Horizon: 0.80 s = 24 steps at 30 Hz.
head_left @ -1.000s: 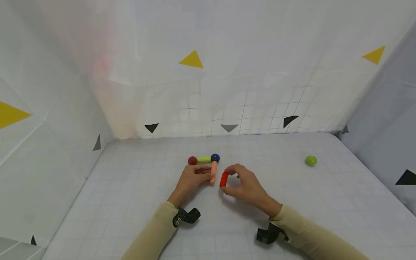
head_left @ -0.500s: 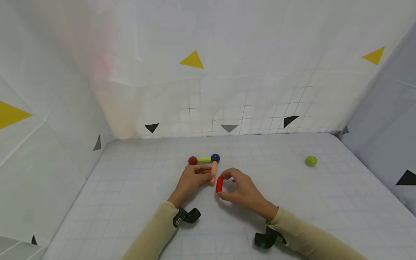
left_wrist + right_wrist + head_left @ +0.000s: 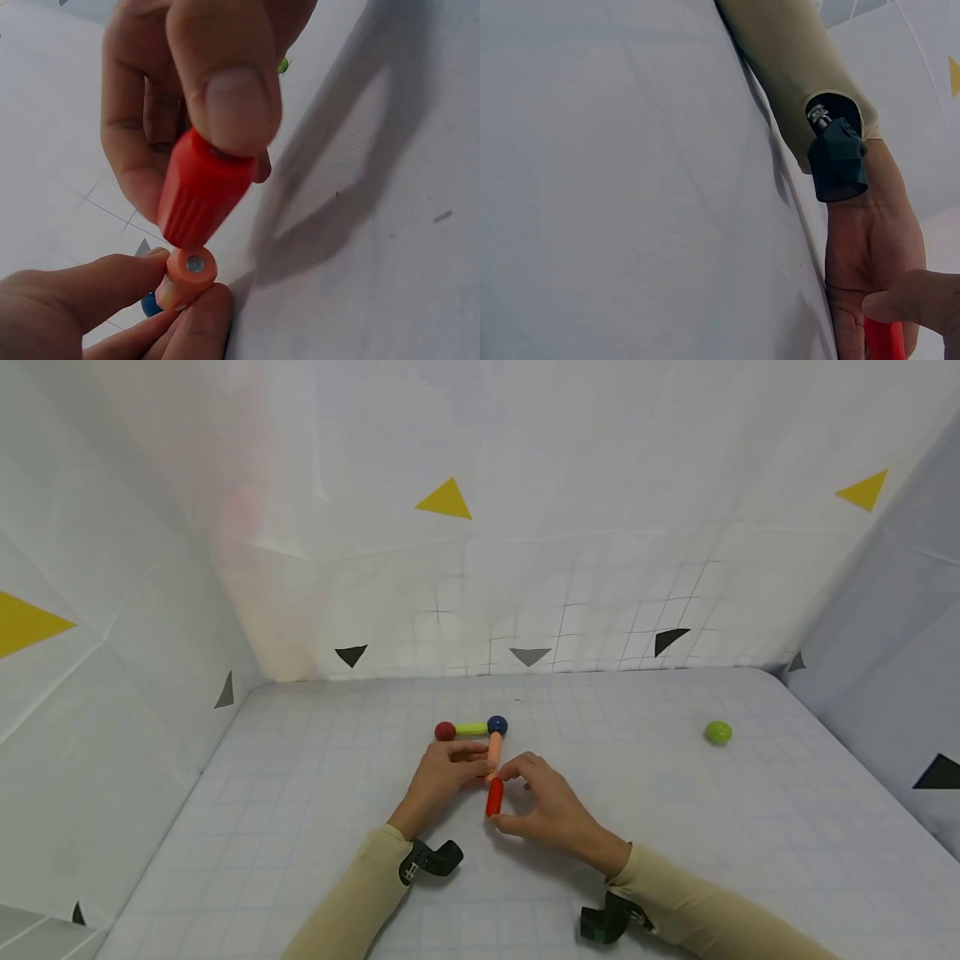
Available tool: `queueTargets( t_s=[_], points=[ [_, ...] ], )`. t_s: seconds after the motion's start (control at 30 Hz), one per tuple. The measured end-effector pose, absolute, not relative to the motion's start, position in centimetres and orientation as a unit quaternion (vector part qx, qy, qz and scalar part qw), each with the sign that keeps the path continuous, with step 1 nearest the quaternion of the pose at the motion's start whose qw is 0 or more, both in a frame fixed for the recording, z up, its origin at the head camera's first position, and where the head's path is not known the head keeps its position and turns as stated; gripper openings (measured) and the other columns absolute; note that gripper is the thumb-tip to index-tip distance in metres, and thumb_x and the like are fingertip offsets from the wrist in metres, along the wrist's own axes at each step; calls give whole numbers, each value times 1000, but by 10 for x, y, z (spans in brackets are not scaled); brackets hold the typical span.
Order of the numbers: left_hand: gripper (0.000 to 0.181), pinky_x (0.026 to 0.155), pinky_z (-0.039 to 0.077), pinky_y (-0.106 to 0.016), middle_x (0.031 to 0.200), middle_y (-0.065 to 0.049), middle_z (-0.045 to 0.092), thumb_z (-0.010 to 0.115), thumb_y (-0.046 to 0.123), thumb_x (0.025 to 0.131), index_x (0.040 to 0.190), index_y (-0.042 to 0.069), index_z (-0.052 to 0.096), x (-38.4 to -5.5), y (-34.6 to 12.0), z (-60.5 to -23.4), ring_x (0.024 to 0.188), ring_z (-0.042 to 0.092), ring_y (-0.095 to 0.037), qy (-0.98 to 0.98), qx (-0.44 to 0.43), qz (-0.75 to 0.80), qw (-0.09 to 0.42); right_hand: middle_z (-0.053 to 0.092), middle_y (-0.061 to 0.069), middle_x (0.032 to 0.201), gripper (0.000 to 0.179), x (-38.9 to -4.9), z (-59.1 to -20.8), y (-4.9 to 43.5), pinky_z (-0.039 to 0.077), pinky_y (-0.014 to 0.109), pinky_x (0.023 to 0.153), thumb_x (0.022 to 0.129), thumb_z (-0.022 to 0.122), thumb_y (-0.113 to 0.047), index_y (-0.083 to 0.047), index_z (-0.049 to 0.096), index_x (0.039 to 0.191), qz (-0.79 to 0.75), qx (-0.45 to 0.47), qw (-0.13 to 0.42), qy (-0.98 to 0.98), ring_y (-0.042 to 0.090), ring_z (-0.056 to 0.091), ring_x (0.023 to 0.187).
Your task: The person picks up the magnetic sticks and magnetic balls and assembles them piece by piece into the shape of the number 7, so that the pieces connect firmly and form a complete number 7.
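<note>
My left hand pinches an orange magnetic stick between thumb and fingers. The far end of that stick meets a dark blue ball. From the ball a yellow-green stick runs left to a dark red ball. Between thumb and forefinger, my right hand holds a short red stick by its two ends. In the left wrist view the red stick is tilted, one end right at the near end of the orange stick, where a round metal spot shows.
A bright green ball lies far to the right on the white grid-lined table. White sheet walls with yellow and black triangles stand behind and at both sides. A black camera sits on each wrist.
My right hand has moved left and a little nearer to me, bringing the red stick from beside the orange stick to its near end. The left hand has stayed still.
</note>
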<state>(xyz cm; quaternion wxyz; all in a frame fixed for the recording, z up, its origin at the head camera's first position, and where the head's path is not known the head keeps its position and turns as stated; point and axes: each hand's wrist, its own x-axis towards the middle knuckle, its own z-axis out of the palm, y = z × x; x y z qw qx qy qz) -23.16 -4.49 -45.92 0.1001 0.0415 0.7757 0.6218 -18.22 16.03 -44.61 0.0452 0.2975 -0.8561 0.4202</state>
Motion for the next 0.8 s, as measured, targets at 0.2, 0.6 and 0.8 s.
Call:
queueTargets(
  t_s=[0.2,0.6,0.8],
  points=[
    [35,84,54,-33,107,-1,76,83,26,91,121,7,77,-231,-45,-459,95,68,-19,781,45,615,96,63,1,115,45,-183,-451,155,53,43,87,80,89,-12,-6,65,118,412,306,43,-857,24,60,109],
    [35,81,54,-33,108,-3,76,81,24,92,121,6,77,-232,-45,-462,93,67,-18,781,54,615,91,63,1,114,48,-183,-456,152,54,42,88,80,91,-12,-5,62,118,406,298,52,-862,26,61,106],
    [33,83,55,-34,109,-2,76,79,23,93,122,7,77,-230,-46,-460,95,68,-19,777,54,620,95,63,1,113,51,-183,-456,152,54,43,89,81,90,-13,-6,60,121,407,300,54,-861,24,60,106]
  ],
)
